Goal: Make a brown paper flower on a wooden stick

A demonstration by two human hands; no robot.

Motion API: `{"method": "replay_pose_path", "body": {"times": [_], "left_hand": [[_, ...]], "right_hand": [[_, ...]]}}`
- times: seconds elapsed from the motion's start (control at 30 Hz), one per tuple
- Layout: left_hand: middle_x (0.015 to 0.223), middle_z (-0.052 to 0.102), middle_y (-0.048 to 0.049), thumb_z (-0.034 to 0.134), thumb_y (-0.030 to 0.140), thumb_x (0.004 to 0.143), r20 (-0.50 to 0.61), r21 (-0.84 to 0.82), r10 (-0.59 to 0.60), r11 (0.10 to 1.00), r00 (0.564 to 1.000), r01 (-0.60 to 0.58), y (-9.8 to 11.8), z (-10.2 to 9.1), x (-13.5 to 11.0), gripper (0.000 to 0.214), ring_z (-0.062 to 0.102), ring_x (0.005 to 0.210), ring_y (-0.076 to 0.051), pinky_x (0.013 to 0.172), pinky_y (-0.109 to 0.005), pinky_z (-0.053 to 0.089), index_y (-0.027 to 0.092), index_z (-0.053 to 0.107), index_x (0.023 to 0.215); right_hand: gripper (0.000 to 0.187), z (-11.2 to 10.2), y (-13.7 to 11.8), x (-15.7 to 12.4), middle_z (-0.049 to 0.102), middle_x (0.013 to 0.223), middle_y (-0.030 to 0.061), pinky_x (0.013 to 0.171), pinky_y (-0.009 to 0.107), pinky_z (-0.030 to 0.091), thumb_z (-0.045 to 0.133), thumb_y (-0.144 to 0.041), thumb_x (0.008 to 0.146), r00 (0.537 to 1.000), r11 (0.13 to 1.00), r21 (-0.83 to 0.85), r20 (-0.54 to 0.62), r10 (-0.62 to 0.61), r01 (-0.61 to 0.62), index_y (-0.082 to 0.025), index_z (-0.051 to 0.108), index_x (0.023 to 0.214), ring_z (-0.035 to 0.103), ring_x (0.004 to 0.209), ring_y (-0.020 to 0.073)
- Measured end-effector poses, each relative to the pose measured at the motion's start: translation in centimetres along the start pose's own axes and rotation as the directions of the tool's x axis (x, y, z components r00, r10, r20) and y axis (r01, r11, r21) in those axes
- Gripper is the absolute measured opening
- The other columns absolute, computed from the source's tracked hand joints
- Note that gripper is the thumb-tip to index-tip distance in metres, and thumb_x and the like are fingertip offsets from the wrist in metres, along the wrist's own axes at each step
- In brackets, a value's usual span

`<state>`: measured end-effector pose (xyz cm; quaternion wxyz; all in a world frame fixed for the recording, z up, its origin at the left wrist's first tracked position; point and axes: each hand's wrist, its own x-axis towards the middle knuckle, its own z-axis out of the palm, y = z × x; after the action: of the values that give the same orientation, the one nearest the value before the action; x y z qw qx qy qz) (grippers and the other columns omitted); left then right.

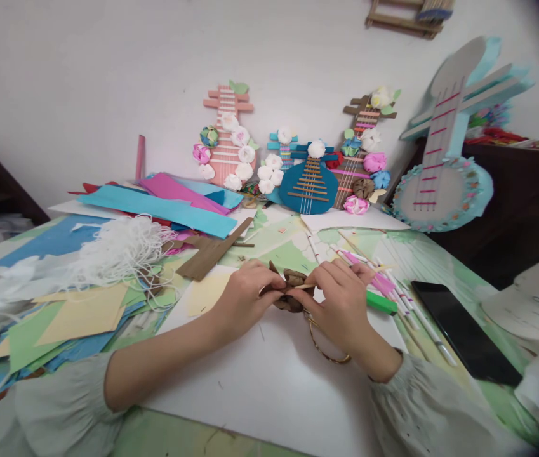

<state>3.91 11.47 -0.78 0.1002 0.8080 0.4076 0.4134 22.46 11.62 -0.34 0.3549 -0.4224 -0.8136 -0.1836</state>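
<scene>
A brown paper flower (292, 301) is held between my two hands above a white board (259, 368). My left hand (253, 293) pinches its left side, the thumb and fingertips closed on the brown paper. My right hand (338, 298) is closed at its right side, with a thin pale strip or stick (303, 286) between thumb and finger. A gold bangle (319, 346) hangs at my right wrist. The fingers hide part of the flower. Just beyond my right hand lies a green marker-like object (381, 303).
White string (129, 251) and coloured paper sheets (83, 317) heap on the left. Brown strips (216, 251) lie behind my left hand. A black phone (464, 333) and several thin sticks (433, 327) are at right. Decorated paper lutes (310, 184) lean against the wall.
</scene>
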Motion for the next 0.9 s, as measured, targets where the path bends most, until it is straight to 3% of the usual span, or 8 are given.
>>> {"method": "replay_pose_path", "body": {"times": [0.17,0.3,0.4,0.53,0.67,0.8,0.9], "left_hand": [[0.071,0.067,-0.0024,0.066,0.011,0.072,0.014,-0.052,-0.098,0.994,0.995,0.099,0.0,0.0,0.0,0.007,0.058,0.073,-0.017,0.068,-0.029,0.044,0.018,0.067,0.073],[0.079,0.068,-0.0023,0.064,0.015,0.074,-0.030,-0.143,-0.200,0.971,0.979,0.194,-0.2,0.0,0.2,0.005,0.060,0.079,-0.017,0.074,-0.030,0.044,0.019,0.066,0.077],[0.085,0.067,-0.0028,0.063,0.018,0.074,-0.064,-0.284,-0.345,0.906,0.936,0.314,-0.5,0.0,0.5,0.008,0.061,0.082,-0.017,0.075,-0.030,0.045,0.018,0.060,0.082],[0.084,0.065,-0.0032,0.066,0.020,0.070,0.054,-0.535,-0.484,0.724,0.873,0.435,-0.8,0.0,0.8,0.019,0.064,0.077,-0.017,0.071,-0.030,0.050,0.016,0.055,0.084],[0.079,0.066,-0.0038,0.070,0.023,0.066,0.162,-0.635,-0.541,0.583,0.825,0.507,-0.9,0.1,0.9,0.019,0.064,0.075,-0.016,0.071,-0.029,0.051,0.013,0.061,0.079],[0.080,0.068,-0.0060,0.071,0.026,0.066,0.200,-0.612,-0.558,0.570,0.805,0.548,-0.9,0.1,0.8,0.022,0.065,0.074,-0.017,0.067,-0.028,0.051,0.012,0.064,0.082],[0.079,0.068,-0.0065,0.074,0.026,0.064,0.225,-0.599,-0.528,0.588,0.819,0.544,-0.9,0.2,0.7,0.025,0.065,0.074,-0.018,0.067,-0.029,0.051,0.012,0.062,0.081]], "right_hand": [[0.036,0.2,0.0,0.0,0.051,0.059,0.0002,0.067,0.033,0.020,0.056,-0.045,0.084,1.000,1.000,-0.025,-0.020,-0.013,0.013,-0.017,0.048,0.061,0.042,0.066,0.0160],[0.036,0.3,0.2,0.3,0.055,0.060,-0.0002,0.068,0.031,0.020,0.062,-0.046,0.078,0.989,0.991,-0.005,0.063,0.134,-0.134,-0.017,0.050,0.061,0.046,0.067,0.0163],[0.036,0.3,0.2,0.4,0.058,0.062,0.0001,0.068,0.031,0.018,0.060,-0.047,0.080,0.957,0.966,0.034,0.150,0.249,-0.256,-0.016,0.053,0.062,0.049,0.066,0.0160],[0.035,-0.1,-0.3,0.5,0.061,0.065,0.0004,0.067,0.030,0.018,0.057,-0.047,0.082,0.921,0.952,0.052,0.273,0.278,-0.303,-0.016,0.055,0.066,0.051,0.066,0.0160],[0.031,-0.4,-0.6,0.6,0.062,0.067,0.0006,0.066,0.029,0.018,0.056,-0.042,0.084,0.887,0.946,0.064,0.373,0.272,-0.317,-0.017,0.057,0.066,0.052,0.068,0.0162],[0.025,-0.6,-0.7,0.8,0.063,0.069,0.0010,0.063,0.028,0.018,0.054,-0.033,0.086,0.846,0.940,0.078,0.466,0.261,-0.333,-0.019,0.058,0.066,0.053,0.069,0.0167],[0.026,-0.8,-0.8,0.9,0.063,0.068,0.0019,0.060,0.027,0.019,0.051,-0.033,0.087,0.820,0.939,0.058,0.508,0.264,-0.339,-0.019,0.059,0.067,0.052,0.066,0.0162]]}}
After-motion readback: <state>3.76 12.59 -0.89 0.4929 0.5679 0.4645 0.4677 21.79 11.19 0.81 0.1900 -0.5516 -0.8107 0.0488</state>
